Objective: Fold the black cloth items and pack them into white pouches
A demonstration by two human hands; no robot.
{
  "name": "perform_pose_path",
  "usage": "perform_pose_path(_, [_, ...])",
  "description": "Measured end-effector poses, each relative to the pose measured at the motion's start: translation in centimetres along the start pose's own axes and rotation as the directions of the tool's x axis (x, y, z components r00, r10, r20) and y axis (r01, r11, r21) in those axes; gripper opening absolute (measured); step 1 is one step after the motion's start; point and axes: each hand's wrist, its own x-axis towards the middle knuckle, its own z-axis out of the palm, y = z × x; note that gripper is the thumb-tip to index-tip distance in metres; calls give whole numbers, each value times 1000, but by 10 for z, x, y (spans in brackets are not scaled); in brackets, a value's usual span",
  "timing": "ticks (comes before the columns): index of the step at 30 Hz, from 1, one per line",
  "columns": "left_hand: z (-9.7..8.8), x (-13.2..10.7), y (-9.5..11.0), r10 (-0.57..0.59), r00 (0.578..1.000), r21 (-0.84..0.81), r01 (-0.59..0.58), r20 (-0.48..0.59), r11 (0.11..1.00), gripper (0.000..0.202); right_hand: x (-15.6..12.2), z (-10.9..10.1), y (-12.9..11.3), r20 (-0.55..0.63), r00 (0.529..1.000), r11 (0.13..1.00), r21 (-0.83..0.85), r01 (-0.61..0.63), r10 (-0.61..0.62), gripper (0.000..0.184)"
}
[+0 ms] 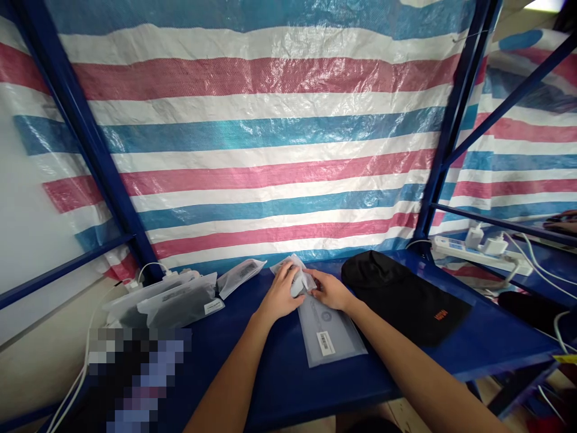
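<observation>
At the middle of the blue table, both hands are at the far end of a frosted plastic bag [342, 340] with a printed round mark and a white barcode label [324, 343]. My left hand [283, 293] has its fingers curled over crumpled whitish plastic [301, 281] there. From the other side, my right hand [332, 291] grips the same plastic with bent fingers. Whether the crumpled part belongs to the flat bag or is a separate piece, I cannot tell. Anything inside it is hidden. The bag's near end lies flat between my forearms.
Several frosted bags [178, 304] with dark contents stand at the left, and another bag [241, 276] lies behind them. A black fabric item [406, 300] with orange lettering rests right of my hands. Blue metal posts [439, 156] frame the table [279, 385]; a white power strip [482, 255] sits at right.
</observation>
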Motion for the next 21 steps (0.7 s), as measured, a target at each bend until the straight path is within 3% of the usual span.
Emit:
perform_pose_path(6, [-18, 3, -26, -30, 1000, -286, 30, 4, 958, 51, 3, -1, 10, -79, 997, 998, 56, -7, 12, 73])
perform_pose_path(9, [-13, 0, -39, -84, 996, -237, 84, 8, 968, 52, 4, -1, 13, -156, 987, 998, 57, -20, 29, 59])
perform_pose_path(11, [-8, -2, -41, -100, 993, -124, 92, -60, 988, 56, 5, 0, 12, -183, 982, 996, 89, -20, 36, 46])
perform_pose_path(15, [-11, 0, -25, -80, 954, 42, 96, -290, 994, 55, 5, 7, 6, -98, 995, 971, 237, 38, -16, 38])
perform_pose_path(18, [-23, 3, -4, -30, 905, 49, 56, -424, 997, 50, 6, 12, 1, -7, 1000, 902, 432, -12, 17, 36])
perform_pose_path(21, [-30, 3, 14, 46, 918, 58, -25, -393, 998, 26, 7, 7, 2, -132, 989, 912, 411, -6, 66, 34])
